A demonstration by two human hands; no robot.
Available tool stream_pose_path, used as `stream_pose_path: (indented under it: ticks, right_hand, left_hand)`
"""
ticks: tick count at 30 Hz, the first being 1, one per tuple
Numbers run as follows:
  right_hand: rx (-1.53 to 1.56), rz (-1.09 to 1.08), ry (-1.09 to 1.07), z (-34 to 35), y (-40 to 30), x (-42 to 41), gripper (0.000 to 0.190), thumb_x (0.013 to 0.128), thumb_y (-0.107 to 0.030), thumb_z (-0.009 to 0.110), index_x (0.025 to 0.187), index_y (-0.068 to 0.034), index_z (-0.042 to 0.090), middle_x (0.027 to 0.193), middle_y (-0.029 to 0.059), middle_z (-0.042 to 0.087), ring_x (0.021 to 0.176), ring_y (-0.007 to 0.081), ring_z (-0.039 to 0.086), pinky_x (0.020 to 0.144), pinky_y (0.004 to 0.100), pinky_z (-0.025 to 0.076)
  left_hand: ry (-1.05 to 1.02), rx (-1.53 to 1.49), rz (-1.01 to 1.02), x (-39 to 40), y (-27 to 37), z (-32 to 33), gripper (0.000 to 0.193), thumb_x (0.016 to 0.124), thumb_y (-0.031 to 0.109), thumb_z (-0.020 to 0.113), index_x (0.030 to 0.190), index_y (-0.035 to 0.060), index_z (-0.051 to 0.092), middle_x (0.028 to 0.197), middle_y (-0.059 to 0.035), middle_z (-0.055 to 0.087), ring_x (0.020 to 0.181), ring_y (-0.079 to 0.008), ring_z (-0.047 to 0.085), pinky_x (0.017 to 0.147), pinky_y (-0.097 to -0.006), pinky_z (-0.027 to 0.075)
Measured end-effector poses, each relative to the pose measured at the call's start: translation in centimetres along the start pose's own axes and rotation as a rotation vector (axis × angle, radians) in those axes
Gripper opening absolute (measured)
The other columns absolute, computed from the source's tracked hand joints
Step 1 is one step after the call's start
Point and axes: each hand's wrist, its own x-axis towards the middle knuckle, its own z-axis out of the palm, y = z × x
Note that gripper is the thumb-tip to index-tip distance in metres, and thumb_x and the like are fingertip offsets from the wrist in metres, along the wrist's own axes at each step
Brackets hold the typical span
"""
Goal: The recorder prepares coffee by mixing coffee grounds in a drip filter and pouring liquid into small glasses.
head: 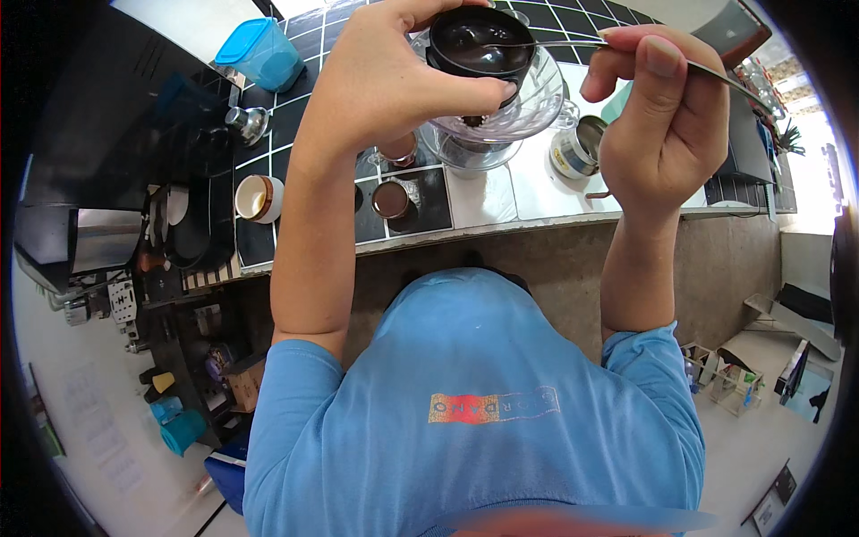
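Note:
My left hand (416, 80) grips a round black cup (482, 43) with a dark, glossy inside, tilted over a clear glass dripper or bowl (537, 111). Between the thumb and fingers of my right hand (661, 101) is the handle of a thin metal spoon (570, 43), whose far end reaches into the black cup. Some dark stuff shows in the clear bowl below the cup. Under that bowl stands another clear glass vessel (473, 153). An open metal tin (577, 148) stands on the white tiles near my right hand.
Left of my left arm are a white cup with a brown band (258, 199), a small metal vessel (248, 125) and a blue-lidded container (262, 54). Two small brown-topped vessels, the nearer one (390, 200) by the counter edge (483, 228), stand between my arms.

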Motion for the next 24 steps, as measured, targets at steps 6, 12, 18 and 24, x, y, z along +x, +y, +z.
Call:
stream_pose_path:
  ticks: [6,12,18,24]
  right_hand:
    - [-0.09,-0.04,0.102,-0.9,-1.0,0.8,0.027,0.111,-0.018,0.047,0.105,0.004,0.061,0.071,0.0092,0.065,0.06,0.0111,0.061,0.057,0.0206,0.043]
    - [-0.008,-0.029,0.013,-0.1,-0.8,0.3,0.022,0.11,-0.013,0.048,0.107,0.004,0.06,0.077,0.0099,0.066,0.062,0.0111,0.062,0.06,0.0214,0.046]
    - [-0.054,-0.064,0.004,0.0,-0.5,0.3,0.022,0.111,-0.013,0.046,0.109,0.005,0.06,0.077,0.0096,0.066,0.064,0.0118,0.063,0.06,0.0217,0.047]
    - [-0.06,-0.13,0.028,-0.9,0.1,0.7,0.023,0.111,-0.014,0.046,0.11,0.004,0.06,0.076,0.011,0.067,0.064,0.0122,0.063,0.06,0.022,0.048]
  left_hand:
    - [0.027,-0.018,-0.026,0.0,0.1,0.0,0.058,0.063,0.016,0.087,0.115,-0.004,0.071,0.104,-0.0091,0.074,0.097,-0.0137,0.068,0.09,-0.0265,0.051]
    - [-0.006,-0.059,-0.045,-0.2,1.0,-0.2,0.058,0.063,0.015,0.087,0.115,-0.0045,0.07,0.102,-0.0093,0.075,0.095,-0.0143,0.068,0.089,-0.0265,0.052]
    - [-0.006,-0.053,0.0,0.0,-0.3,0.0,0.057,0.063,0.017,0.087,0.113,-0.0045,0.071,0.101,-0.0093,0.074,0.098,-0.015,0.068,0.093,-0.0282,0.051]
    - [-0.008,0.04,-0.056,0.2,0.8,0.2,0.058,0.063,0.019,0.087,0.113,-0.0047,0.071,0.102,-0.0099,0.074,0.099,-0.0159,0.068,0.094,-0.0287,0.051]
